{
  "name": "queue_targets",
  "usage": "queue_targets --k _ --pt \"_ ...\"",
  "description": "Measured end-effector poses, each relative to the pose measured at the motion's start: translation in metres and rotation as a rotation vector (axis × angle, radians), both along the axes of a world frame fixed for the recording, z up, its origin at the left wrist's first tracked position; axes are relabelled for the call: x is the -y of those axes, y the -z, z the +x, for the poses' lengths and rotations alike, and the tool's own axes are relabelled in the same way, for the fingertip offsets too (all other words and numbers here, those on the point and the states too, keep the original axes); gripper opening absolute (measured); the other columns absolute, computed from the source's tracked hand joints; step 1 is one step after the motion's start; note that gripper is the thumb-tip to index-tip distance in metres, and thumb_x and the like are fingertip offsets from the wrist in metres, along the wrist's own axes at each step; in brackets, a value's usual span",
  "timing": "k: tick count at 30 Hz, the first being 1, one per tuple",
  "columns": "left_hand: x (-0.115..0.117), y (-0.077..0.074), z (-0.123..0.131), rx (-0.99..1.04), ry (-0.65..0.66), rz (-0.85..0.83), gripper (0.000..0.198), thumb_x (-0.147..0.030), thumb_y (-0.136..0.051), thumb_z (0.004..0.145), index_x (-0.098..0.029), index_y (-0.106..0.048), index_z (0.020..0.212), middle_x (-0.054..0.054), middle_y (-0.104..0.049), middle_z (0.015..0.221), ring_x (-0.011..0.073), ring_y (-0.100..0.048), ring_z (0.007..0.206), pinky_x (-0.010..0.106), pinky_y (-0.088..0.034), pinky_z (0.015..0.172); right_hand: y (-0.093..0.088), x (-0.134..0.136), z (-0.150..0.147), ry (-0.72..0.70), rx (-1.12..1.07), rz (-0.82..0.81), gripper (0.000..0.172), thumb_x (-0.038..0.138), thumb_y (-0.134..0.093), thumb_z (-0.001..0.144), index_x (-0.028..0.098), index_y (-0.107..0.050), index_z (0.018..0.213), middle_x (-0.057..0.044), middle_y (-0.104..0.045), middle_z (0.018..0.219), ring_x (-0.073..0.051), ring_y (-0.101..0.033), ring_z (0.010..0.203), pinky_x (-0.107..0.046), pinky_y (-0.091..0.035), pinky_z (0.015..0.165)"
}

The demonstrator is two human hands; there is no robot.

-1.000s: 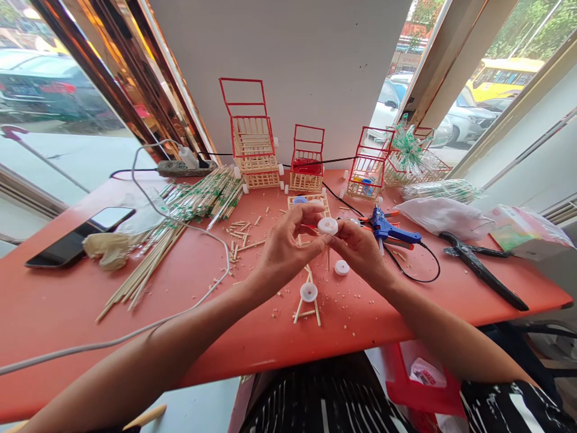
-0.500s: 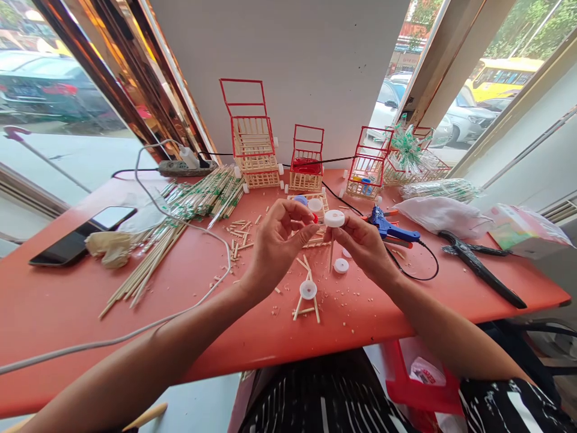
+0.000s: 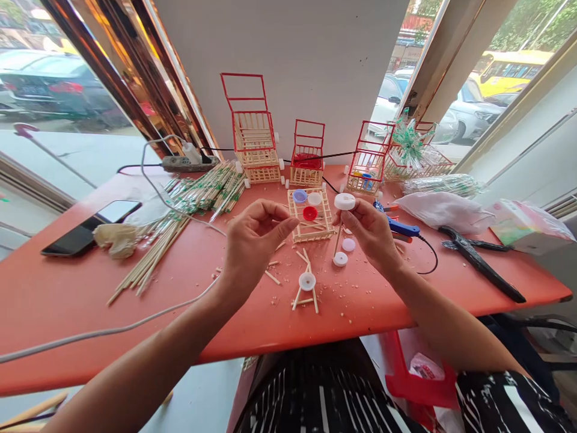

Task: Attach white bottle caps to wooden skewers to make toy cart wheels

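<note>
My right hand (image 3: 372, 231) pinches a white bottle cap (image 3: 345, 201), with a thin wooden stick (image 3: 338, 237) hanging below it. To the left, my left hand (image 3: 256, 240) is raised with thumb and forefinger pinched; anything between them is too small to make out. Between the hands, a stick frame (image 3: 314, 236) lies on the table with a blue cap (image 3: 300, 196), a red cap (image 3: 310, 213) and a white cap on it. Nearer me, another white cap (image 3: 307, 281) rests on a few short sticks. Two pale caps, including one white cap (image 3: 340, 259), lie below my right hand.
Stick carts with red handles (image 3: 256, 144) stand along the wall. Bundled sticks (image 3: 202, 192), a phone (image 3: 90, 228) and a grey cable lie left. At right are a blue glue gun (image 3: 403, 227), black-handled cutters (image 3: 482, 264) and a plastic bag (image 3: 444, 213). Wood bits litter the table (image 3: 252, 325).
My hands have moved apart, the left one leftward and the right one slightly rightward with the cap and stick. The stick frame and its coloured caps now show between them.
</note>
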State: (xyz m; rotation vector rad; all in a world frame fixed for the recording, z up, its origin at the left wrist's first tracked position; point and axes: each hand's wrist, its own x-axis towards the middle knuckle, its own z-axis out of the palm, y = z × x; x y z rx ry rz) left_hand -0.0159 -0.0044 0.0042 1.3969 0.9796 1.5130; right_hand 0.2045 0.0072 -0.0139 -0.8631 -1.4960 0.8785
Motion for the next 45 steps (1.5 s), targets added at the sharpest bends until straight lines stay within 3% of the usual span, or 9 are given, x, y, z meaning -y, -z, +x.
queue_targets --k 4,9,14,17,24,31,38,42,45 --pt "0.002 0.016 -0.005 -0.014 -0.064 -0.053 0.019 -0.028 -0.084 0.068 -0.017 -0.069 0.073 -0.001 -0.066 0.067 0.0104 -0.058 0.061 0.022 -0.049 0.057 0.001 -0.002 0.0 0.005 -0.008 0.021 0.031 0.051 -0.075 0.089 0.022 -0.067 0.093 0.0 -0.071 0.081 -0.014 -0.065 0.079 -0.027 -0.049 0.071" --pt "-0.003 0.027 -0.003 -0.04 0.003 -0.009 0.016 -0.028 -0.077 0.077 -0.017 -0.065 0.074 -0.001 -0.065 0.064 0.0112 -0.059 0.06 0.023 -0.048 0.058 0.003 -0.005 0.0 0.046 -0.008 0.043 0.033 0.054 -0.075 0.088 0.022 -0.067 0.092 0.0 -0.071 0.08 -0.013 -0.065 0.078 -0.027 -0.049 0.071" --pt "-0.012 0.038 -0.004 -0.014 0.048 0.12 0.037 -0.044 -0.061 0.097 -0.02 -0.049 0.071 -0.004 -0.051 0.06 0.01 -0.051 0.056 0.023 -0.045 0.061 0.004 -0.011 0.004 0.08 -0.025 0.077 0.033 0.054 -0.075 0.088 0.022 -0.066 0.091 -0.001 -0.071 0.084 -0.013 -0.065 0.078 -0.027 -0.05 0.071" --pt "-0.015 0.042 -0.007 -0.032 0.043 0.127 0.046 -0.051 -0.057 0.099 -0.021 -0.043 0.067 -0.005 -0.046 0.055 0.01 -0.046 0.052 0.024 -0.041 0.057 0.006 -0.014 0.007 0.103 -0.03 0.07 0.036 0.057 -0.075 0.086 0.023 -0.066 0.091 -0.001 -0.072 0.085 -0.014 -0.067 0.081 -0.028 -0.053 0.075" --pt "-0.011 0.038 -0.005 -0.069 0.09 0.146 0.04 -0.048 -0.058 0.099 -0.02 -0.051 0.073 -0.003 -0.056 0.061 0.0099 -0.052 0.055 0.024 -0.044 0.06 0.007 -0.014 0.006 0.062 -0.042 0.059 0.037 0.058 -0.076 0.084 0.023 -0.066 0.091 0.0 -0.071 0.082 -0.013 -0.065 0.077 -0.027 -0.053 0.073" --pt "-0.01 0.034 -0.003 -0.028 0.042 0.135 0.021 -0.031 -0.081 0.078 -0.018 -0.065 0.079 -0.002 -0.063 0.07 0.0098 -0.057 0.061 0.022 -0.046 0.059 0.008 -0.012 0.004 0.027 -0.03 0.053 0.036 0.056 -0.078 0.084 0.023 -0.067 0.092 0.001 -0.07 0.079 -0.013 -0.065 0.076 -0.027 -0.052 0.072" --pt "-0.008 0.032 -0.006 -0.121 0.047 0.19 0.038 -0.04 -0.059 0.098 -0.018 -0.059 0.067 0.0 -0.06 0.063 0.0112 -0.055 0.06 0.025 -0.046 0.062 0.008 -0.01 0.003 0.049 0.014 0.052 0.039 0.06 -0.077 0.083 0.022 -0.068 0.091 0.0 -0.07 0.078 -0.014 -0.065 0.078 -0.027 -0.052 0.072" --pt "-0.01 0.035 -0.006 -0.119 -0.01 0.271 0.006 -0.025 -0.061 0.095 -0.019 -0.063 0.094 0.003 -0.067 0.094 0.0123 -0.062 0.079 0.026 -0.05 0.074 0.009 -0.011 0.003 0.042 0.028 0.057 0.039 0.059 -0.076 0.084 0.022 -0.067 0.09 0.0 -0.071 0.079 -0.014 -0.066 0.078 -0.028 -0.052 0.073" --pt "-0.011 0.034 -0.005 -0.152 -0.066 0.327 0.021 -0.015 -0.063 0.088 -0.021 -0.06 0.107 0.004 -0.066 0.112 0.014 -0.064 0.097 0.028 -0.051 0.086 0.009 -0.012 0.003 0.053 0.036 0.062 0.037 0.057 -0.076 0.085 0.022 -0.067 0.092 0.0 -0.07 0.077 -0.014 -0.066 0.077 -0.027 -0.052 0.072"
